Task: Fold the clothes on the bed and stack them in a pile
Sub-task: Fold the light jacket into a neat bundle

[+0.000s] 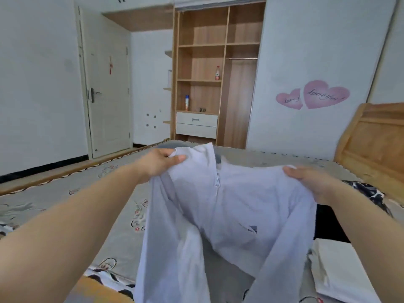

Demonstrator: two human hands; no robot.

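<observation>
1. Bedroom setting: a bed [72,189] with a grey patterned cover fills the lower view, an open wooden wardrobe [203,62] stands at the far wall, and a wooden headboard [371,136] sits off to the right.
2. Up in the air over the bed goes a pale lilac zip-front top [218,211], held spread by its upper edge so it hangs flat, probably to straighten it before folding.
3. Left hand [157,162] pinches the collar-side corner, thumb on the near face and fingers curled behind the cloth.
4. Right hand [310,180] grips the other shoulder edge, fingers wrapped over the top and closed on the fabric.
5. So the garment hangs below and between the 2 hands, zip roughly midway, both sleeves trailing down toward the person.
6. Waiting pieces: a white folded garment [336,267] lies on the bed at lower right, with a black garment [330,224] just beyond it.
7. Judging by this, the fold on this top has not started; it likely needs laying flat first.
</observation>
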